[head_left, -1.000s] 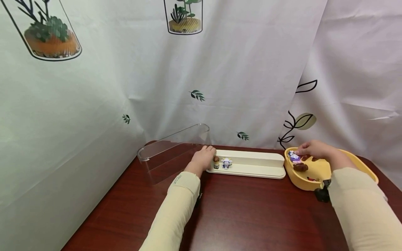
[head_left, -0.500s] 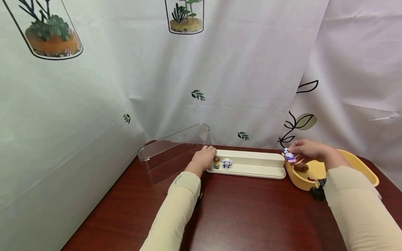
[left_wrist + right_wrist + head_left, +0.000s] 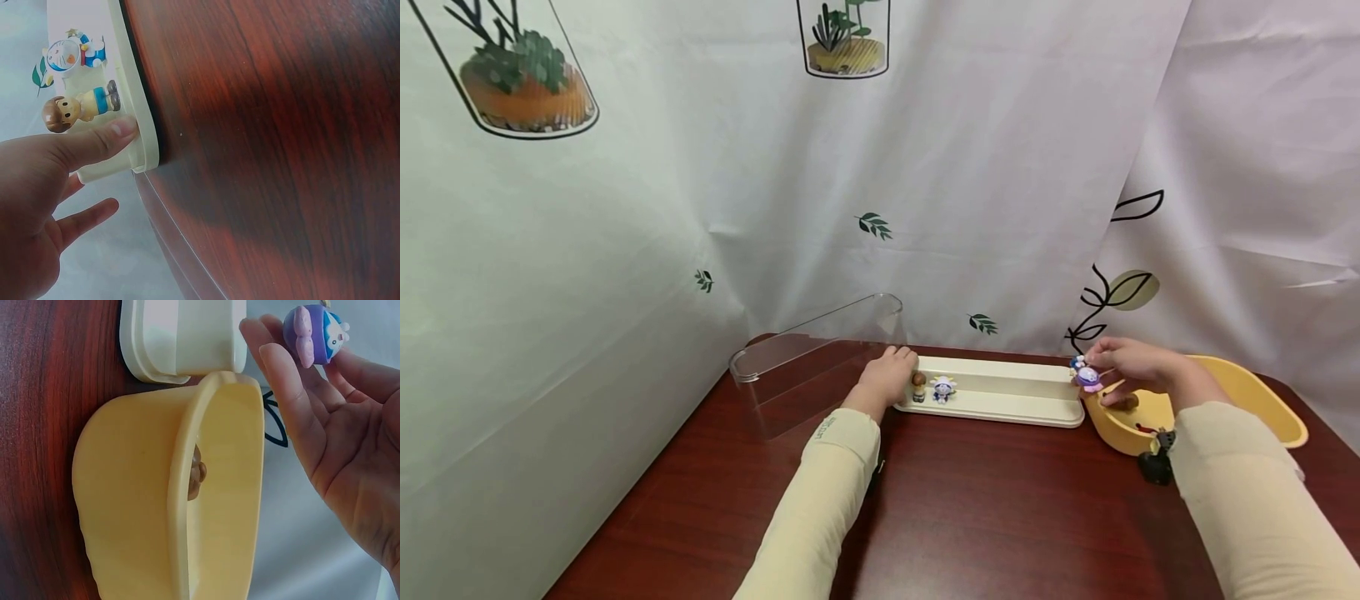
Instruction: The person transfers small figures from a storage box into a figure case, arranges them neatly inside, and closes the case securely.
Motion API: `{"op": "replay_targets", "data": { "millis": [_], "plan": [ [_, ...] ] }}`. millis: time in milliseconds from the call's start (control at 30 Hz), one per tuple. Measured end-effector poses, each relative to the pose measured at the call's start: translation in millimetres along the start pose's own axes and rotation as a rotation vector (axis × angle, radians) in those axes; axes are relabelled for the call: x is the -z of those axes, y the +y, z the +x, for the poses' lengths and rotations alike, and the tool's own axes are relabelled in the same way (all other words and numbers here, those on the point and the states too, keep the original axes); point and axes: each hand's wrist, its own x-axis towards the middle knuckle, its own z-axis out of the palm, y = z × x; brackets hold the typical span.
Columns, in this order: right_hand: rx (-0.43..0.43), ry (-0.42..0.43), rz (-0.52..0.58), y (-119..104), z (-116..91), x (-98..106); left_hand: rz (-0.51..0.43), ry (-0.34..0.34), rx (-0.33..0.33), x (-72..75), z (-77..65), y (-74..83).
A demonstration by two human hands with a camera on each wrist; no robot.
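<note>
At the left end of a cream stepped display stand my left hand grips the edge. In the left wrist view its thumb lies on the stand's lower step while other fingers reach behind. Beside the thumb, a brown-haired boy figurine and a blue-and-white cat figurine stand on that step. My right hand holds a purple-and-blue figurine by its head end, above the gap between the stand's right end and a yellow bin. Its pink feet show in the right wrist view.
A brown figure and a small red piece lie in the yellow bin. A clear cover stands left of the stand, against the corner. White printed fabric rises behind the dark red table.
My right hand has lifted the purple-and-blue figurine from inside the yellow bin and carried it left, past the bin's rim toward the stand. The left hand stays put.
</note>
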Motion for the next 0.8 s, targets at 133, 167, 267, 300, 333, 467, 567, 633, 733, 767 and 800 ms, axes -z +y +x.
{"op": "replay_targets", "data": {
  "millis": [133,167,267,300,333,467,567,633,733,767,800],
  "plan": [
    [0.013,-0.008,-0.021,0,3,-3,0.003,-0.002,0.002,-0.9,0.6,-0.4],
    [0.013,-0.011,-0.023,0,3,-3,0.005,-0.003,0.002,-1.2,0.9,-0.5],
    [0.001,-0.019,-0.014,-1,5,-5,0.007,-0.007,0.001,-1.9,1.2,-0.9],
    [0.002,-0.021,-0.011,-1,6,-5,0.008,-0.006,0.001,-2.1,1.3,-1.0],
    [0.003,-0.024,-0.01,-1,6,-5,0.007,-0.003,0.001,-2.2,1.4,-1.2],
    [0.013,-0.032,-0.021,-2,8,-7,-0.002,0.015,0.001,-2.9,1.8,-1.8],
    [0.013,-0.035,-0.042,-3,9,-8,-0.009,0.024,0.0,-3.5,2.0,-2.1],
    [0.012,-0.034,-0.059,-3,10,-8,-0.011,0.024,-0.002,-3.5,1.9,-2.0],
    [0.034,-0.028,-0.096,-4,12,-9,-0.01,0.023,-0.005,-3.2,1.7,-1.9],
    [0.045,-0.023,-0.11,-4,12,-9,-0.009,0.021,-0.005,-3.1,1.8,-1.9],
    [0.057,-0.021,-0.121,-5,12,-9,-0.008,0.02,-0.005,-3.0,1.8,-1.9]
  ]
}}
